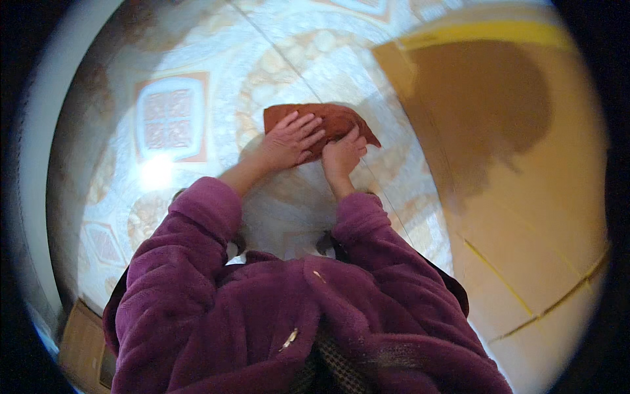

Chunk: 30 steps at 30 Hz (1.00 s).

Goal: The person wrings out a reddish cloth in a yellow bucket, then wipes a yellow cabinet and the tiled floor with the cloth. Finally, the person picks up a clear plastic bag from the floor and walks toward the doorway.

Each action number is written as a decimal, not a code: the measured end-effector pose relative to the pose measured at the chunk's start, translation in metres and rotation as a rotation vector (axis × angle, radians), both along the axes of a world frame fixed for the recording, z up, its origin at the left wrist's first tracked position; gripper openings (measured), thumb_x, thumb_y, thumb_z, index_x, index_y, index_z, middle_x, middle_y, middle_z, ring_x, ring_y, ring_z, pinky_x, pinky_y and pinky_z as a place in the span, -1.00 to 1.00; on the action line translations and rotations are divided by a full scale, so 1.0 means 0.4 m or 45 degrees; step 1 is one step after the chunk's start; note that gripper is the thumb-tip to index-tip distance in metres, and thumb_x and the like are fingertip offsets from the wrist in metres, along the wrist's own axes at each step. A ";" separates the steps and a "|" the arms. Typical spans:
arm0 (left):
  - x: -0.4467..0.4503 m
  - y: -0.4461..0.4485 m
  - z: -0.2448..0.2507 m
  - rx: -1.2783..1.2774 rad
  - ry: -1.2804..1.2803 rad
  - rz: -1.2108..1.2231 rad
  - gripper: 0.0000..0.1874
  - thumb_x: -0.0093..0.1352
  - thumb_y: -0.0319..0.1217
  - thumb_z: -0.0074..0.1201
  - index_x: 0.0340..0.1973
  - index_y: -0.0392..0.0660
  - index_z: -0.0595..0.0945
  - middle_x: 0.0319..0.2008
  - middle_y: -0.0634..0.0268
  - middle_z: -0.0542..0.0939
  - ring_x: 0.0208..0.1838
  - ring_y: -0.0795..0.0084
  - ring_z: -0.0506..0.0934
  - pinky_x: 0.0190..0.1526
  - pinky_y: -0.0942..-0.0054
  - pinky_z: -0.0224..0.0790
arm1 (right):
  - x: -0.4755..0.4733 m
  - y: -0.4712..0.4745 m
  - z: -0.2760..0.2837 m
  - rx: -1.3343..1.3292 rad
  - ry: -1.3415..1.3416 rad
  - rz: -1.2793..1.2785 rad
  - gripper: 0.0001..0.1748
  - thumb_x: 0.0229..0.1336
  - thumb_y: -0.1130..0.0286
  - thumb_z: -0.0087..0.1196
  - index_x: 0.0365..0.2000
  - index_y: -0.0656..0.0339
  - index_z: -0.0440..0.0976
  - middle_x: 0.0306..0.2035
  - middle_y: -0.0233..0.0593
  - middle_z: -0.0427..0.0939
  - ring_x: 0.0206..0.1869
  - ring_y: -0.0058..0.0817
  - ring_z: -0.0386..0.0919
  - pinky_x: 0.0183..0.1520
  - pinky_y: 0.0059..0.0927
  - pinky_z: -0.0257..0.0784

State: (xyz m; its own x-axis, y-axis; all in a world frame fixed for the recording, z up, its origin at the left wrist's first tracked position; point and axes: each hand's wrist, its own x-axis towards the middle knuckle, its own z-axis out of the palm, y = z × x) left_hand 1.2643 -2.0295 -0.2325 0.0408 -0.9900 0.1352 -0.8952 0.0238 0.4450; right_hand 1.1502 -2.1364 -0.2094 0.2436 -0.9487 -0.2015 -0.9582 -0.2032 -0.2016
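A reddish-brown cloth (339, 115) lies bunched into a rough half-moon on the patterned tile floor (290, 202), its right end drawn to a point. My left hand (290, 140) rests flat on the cloth's left part, fingers spread. At the cloth's lower right edge my right hand (344, 152) has its fingers curled in and grips the fabric. Both hands hide parts of the cloth, and its underside is out of sight.
A large brown panel (512, 236), seemingly cardboard, with yellow strips stands along the right; a dark shadow falls across it. A pale curved edge (64, 103) runs down the left. A brown box-like object (81, 340) sits at lower left. Bright light glares off the tiles.
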 end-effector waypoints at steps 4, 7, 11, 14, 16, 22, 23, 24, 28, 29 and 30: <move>0.294 0.091 0.003 0.038 -0.108 0.315 -0.42 0.38 -0.11 -0.05 0.30 0.10 0.33 0.37 0.16 0.22 0.43 0.18 0.13 0.42 0.05 -0.17 | 0.291 0.018 -0.019 -0.008 -0.176 0.482 -0.25 -0.04 0.41 0.10 0.23 0.17 0.18 0.03 0.06 0.26 0.10 0.09 0.20 0.13 -0.01 0.24; 0.471 0.105 -0.015 0.195 -0.207 0.520 -0.44 0.38 -0.12 -0.07 0.30 0.17 0.33 0.37 0.16 0.20 0.43 0.16 0.12 0.42 0.01 -0.18 | 0.512 -0.018 -0.014 -0.033 -0.187 0.793 -0.26 -0.03 0.41 0.10 0.24 0.13 0.20 0.04 0.02 0.27 0.11 0.07 0.20 0.14 -0.02 0.23; 0.546 0.111 -0.060 0.162 -0.243 0.859 -0.47 0.35 -0.12 -0.08 0.24 0.17 0.39 0.34 0.19 0.26 0.40 0.11 0.16 0.37 -0.07 -0.14 | 0.645 -0.048 -0.030 0.059 -0.325 1.136 -0.34 0.09 0.48 -0.08 0.26 0.06 0.18 0.12 0.12 0.30 0.19 0.03 0.25 0.22 -0.04 0.19; 0.489 0.113 -0.071 0.169 -0.471 0.918 -0.50 0.37 -0.14 -0.12 0.21 0.03 0.43 0.29 0.19 0.33 0.36 0.10 0.22 0.35 0.04 -0.03 | 0.604 -0.054 -0.065 -0.093 -0.477 1.253 -0.41 0.09 0.43 -0.04 0.20 0.01 0.27 0.09 -0.05 0.36 0.15 -0.09 0.32 0.09 -0.02 0.29; 0.436 0.120 -0.045 0.223 -0.498 1.038 -0.45 0.38 -0.13 -0.12 0.27 0.04 0.37 0.33 0.20 0.30 0.38 0.17 0.21 0.36 0.03 -0.07 | 0.562 -0.077 -0.083 -0.322 -0.411 1.276 -0.47 0.16 0.32 -0.05 0.18 -0.04 0.29 0.19 -0.05 0.30 0.20 -0.13 0.31 0.11 -0.03 0.25; 0.167 -0.061 0.013 0.231 -0.434 0.800 -0.38 0.36 -0.12 -0.08 0.34 0.09 0.28 0.37 0.24 0.24 0.40 0.24 0.18 0.38 0.03 -0.12 | 0.271 -0.270 -0.036 -0.335 -0.311 0.966 -0.39 0.12 0.13 0.04 0.20 -0.06 0.26 0.27 0.05 0.21 0.30 -0.09 0.21 0.17 -0.01 0.21; 0.128 -0.104 0.014 0.138 -0.371 0.743 -0.36 0.35 -0.12 -0.06 0.35 0.07 0.26 0.38 0.23 0.22 0.41 0.23 0.18 0.38 0.03 -0.12 | 0.221 -0.308 -0.028 -0.258 -0.256 0.880 -0.38 0.11 0.13 0.06 0.19 -0.06 0.26 0.29 0.06 0.20 0.30 -0.09 0.21 0.20 0.00 0.20; 0.086 -0.147 0.022 0.208 -0.322 0.684 -0.35 0.34 -0.13 -0.04 0.35 0.07 0.26 0.37 0.22 0.22 0.41 0.23 0.17 0.39 0.03 -0.13 | 0.166 -0.336 -0.016 -0.300 -0.190 0.792 -0.39 0.09 0.12 0.08 0.17 -0.06 0.28 0.28 0.06 0.21 0.28 -0.06 0.23 0.23 0.00 0.19; -0.065 -0.278 0.044 0.191 -0.209 0.511 -0.35 0.32 -0.16 0.01 0.32 0.02 0.29 0.36 0.16 0.23 0.41 0.18 0.15 0.38 0.01 -0.14 | -0.063 -0.410 0.018 -0.254 -0.255 0.768 -0.44 0.10 0.17 0.10 0.10 0.14 0.34 0.23 0.06 0.27 0.26 -0.05 0.27 0.26 -0.04 0.19; -0.091 -0.294 0.049 0.152 -0.161 0.488 -0.36 0.31 -0.17 0.00 0.29 -0.03 0.32 0.34 0.14 0.25 0.40 0.16 0.17 0.38 0.00 -0.13 | -0.108 -0.410 0.018 -0.275 -0.229 0.735 -0.45 0.09 0.19 0.10 0.09 0.16 0.34 0.23 0.06 0.28 0.26 -0.04 0.27 0.26 -0.05 0.19; -0.113 -0.307 0.052 0.141 -0.164 0.421 -0.37 0.30 -0.17 0.00 0.27 -0.05 0.34 0.33 0.13 0.26 0.40 0.15 0.17 0.38 -0.01 -0.12 | -0.153 -0.406 0.015 -0.277 -0.190 0.683 -0.46 0.09 0.21 0.11 0.07 0.18 0.35 0.22 0.06 0.28 0.26 -0.03 0.27 0.27 -0.06 0.18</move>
